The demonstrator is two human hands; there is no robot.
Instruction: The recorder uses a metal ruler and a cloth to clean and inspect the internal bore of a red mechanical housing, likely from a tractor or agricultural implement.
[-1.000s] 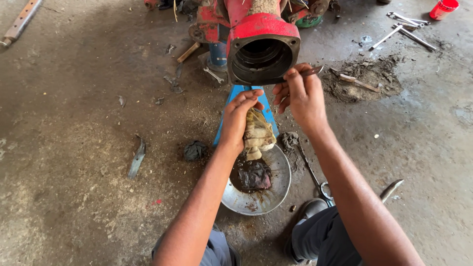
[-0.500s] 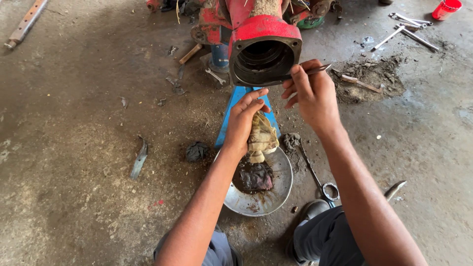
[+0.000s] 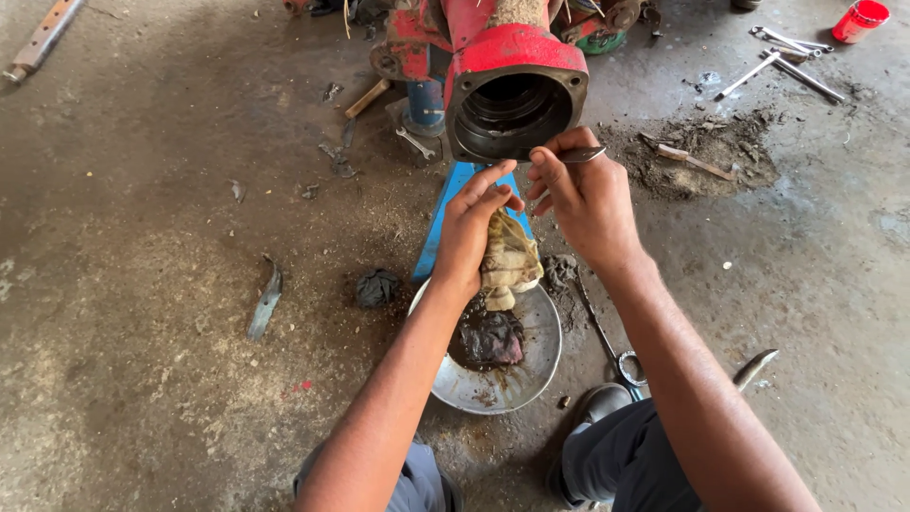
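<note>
Oily concrete floor (image 3: 142, 284) lying underneath, the left hand (image 3: 471, 232) is clutching a soft, limp rag (image 3: 507, 261); the right hand (image 3: 583, 194) is pinching a thin, stiff, probably slippery metal blade (image 3: 580, 154).

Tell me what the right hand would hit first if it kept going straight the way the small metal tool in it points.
Most likely the rim of the red housing. The right hand holds the thin metal tool just in front of the lower edge of that round opening. Depth is hard to judge from one view, so it may pass just beside it.

One head-worn view looks steeply down, close over the floor (image 3: 142, 332).
</note>
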